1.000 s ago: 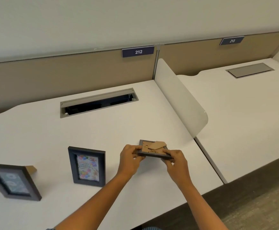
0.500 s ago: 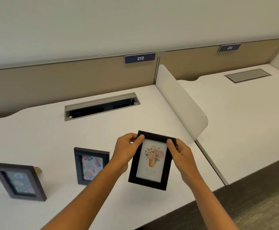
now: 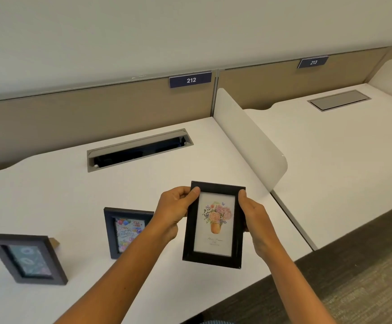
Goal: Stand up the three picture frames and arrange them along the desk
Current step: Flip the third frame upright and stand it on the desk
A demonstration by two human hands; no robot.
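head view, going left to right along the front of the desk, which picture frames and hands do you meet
Teal-print frame → birthday-card frame → left hand → flower-vase frame, held in the air by both hands → right hand.

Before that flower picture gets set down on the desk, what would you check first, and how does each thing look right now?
1. Both hands on the flower frame: left hand, right hand: ok.
2. Picture faces the person: ok.
3. Back stand folded out: cannot tell, hidden.
4. Free desk to the right of the birthday frame: ok.
5. Birthday frame and teal frame already upright: ok.
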